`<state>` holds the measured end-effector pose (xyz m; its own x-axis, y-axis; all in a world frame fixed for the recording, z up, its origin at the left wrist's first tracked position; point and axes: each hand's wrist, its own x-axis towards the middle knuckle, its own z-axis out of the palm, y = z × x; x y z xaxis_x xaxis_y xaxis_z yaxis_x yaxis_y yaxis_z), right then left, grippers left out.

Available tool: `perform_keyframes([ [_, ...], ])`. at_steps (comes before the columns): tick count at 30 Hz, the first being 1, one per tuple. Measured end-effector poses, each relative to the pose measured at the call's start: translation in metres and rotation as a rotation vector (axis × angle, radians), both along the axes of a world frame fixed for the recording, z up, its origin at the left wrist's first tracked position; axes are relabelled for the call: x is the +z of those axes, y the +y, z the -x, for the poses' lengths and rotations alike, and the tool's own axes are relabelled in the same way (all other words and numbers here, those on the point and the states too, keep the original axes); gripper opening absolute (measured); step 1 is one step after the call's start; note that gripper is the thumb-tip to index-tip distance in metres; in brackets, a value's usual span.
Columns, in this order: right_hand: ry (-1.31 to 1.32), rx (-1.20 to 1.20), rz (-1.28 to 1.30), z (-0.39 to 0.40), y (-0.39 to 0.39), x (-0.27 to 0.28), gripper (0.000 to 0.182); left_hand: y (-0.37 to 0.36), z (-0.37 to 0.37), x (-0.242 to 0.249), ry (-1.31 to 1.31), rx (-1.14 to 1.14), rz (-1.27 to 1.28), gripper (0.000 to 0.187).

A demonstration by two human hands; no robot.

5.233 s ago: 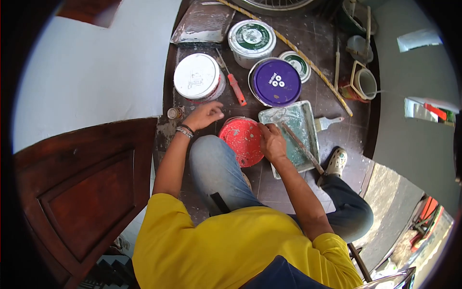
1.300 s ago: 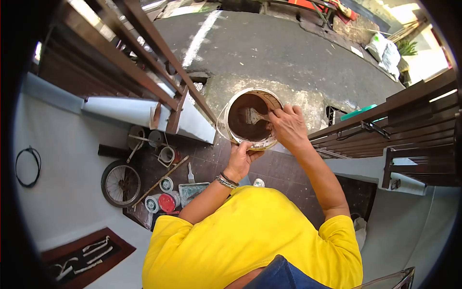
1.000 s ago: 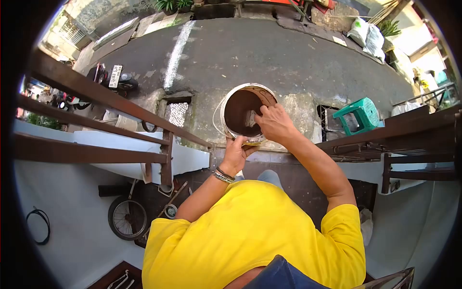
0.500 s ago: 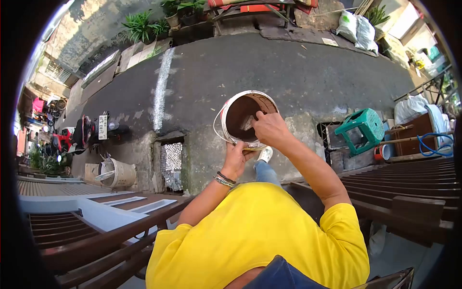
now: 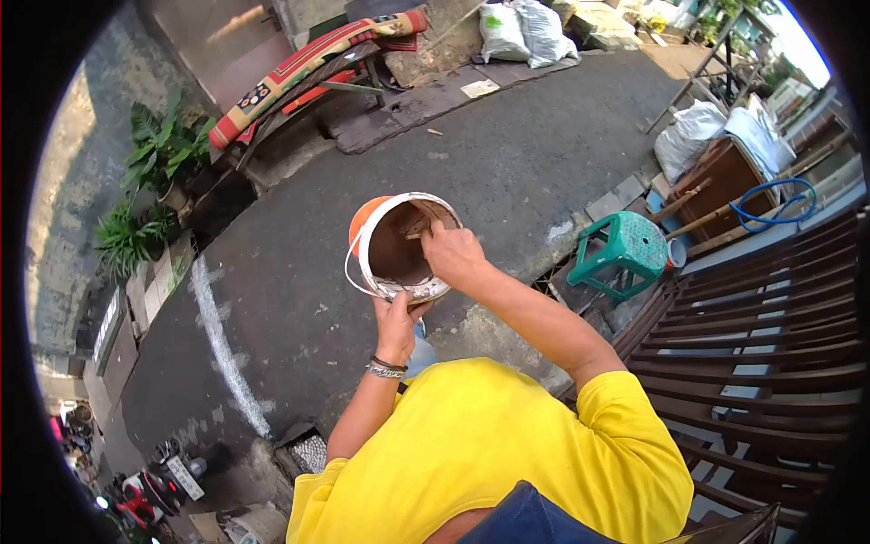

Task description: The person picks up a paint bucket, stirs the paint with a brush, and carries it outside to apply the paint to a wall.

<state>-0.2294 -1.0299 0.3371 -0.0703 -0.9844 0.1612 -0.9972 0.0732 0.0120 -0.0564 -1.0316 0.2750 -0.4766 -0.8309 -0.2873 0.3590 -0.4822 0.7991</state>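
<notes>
My left hand (image 5: 395, 325) grips the near underside of a paint bucket (image 5: 370, 243), thumb at the rim. The bucket is orange outside with a white rim and tilts its mouth toward me. Brown residue coats its inside, and a white wire handle (image 5: 350, 272) hangs at its left. Closed fingers of my right hand (image 5: 453, 255) reach over the right rim into the bucket. They hold a small pale flat tool (image 5: 416, 232) against the inner wall; its exact kind is hard to make out.
A green plastic stool (image 5: 625, 249) stands to the right, beside brown slatted railings (image 5: 770, 344). White sacks (image 5: 689, 136) and a blue hose (image 5: 770, 207) lie beyond. Potted plants (image 5: 163, 145) and a bench with a rolled rug (image 5: 308, 68) line the far side. A motorbike (image 5: 149, 494) is at lower left.
My view has turned to the right, so the street appears rotated. The bucket and both hands sit further left in view. My right hand and the tool have shifted along the bucket's inside.
</notes>
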Motion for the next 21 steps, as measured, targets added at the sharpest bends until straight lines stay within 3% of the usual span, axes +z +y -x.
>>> perform_keyframes([
  [4, -0.140, -0.058, -0.211, 0.082, -0.087, -0.016, 0.027, -0.126, 0.090, -0.001, -0.042, -0.169, 0.051, 0.049],
  [6, -0.254, -0.233, -0.092, 0.119, -0.124, -0.009, 0.027, -0.187, 0.134, -0.005, -0.033, -0.325, 0.013, 0.059],
  [8, -0.341, -0.375, 0.030, 0.165, -0.158, 0.005, 0.028, -0.219, 0.189, 0.016, -0.085, -0.405, 0.031, 0.054],
  [11, -0.304, -0.407, 0.097, 0.241, -0.203, 0.008, 0.027, -0.274, 0.274, 0.031, -0.138, -0.486, 0.078, 0.050],
  [15, -0.154, -0.244, 0.015, 0.352, -0.240, -0.036, 0.026, -0.346, 0.390, 0.003, -0.079, -0.574, 0.105, 0.051],
  [17, -0.190, -0.343, -0.061, 0.415, -0.257, -0.012, 0.027, -0.374, 0.450, 0.007, -0.080, -0.606, 0.042, 0.051],
  [21, -0.171, -0.628, 0.088, 0.538, -0.302, -0.008, 0.031, -0.410, 0.563, 0.007, -0.130, -0.626, 0.082, 0.050],
])
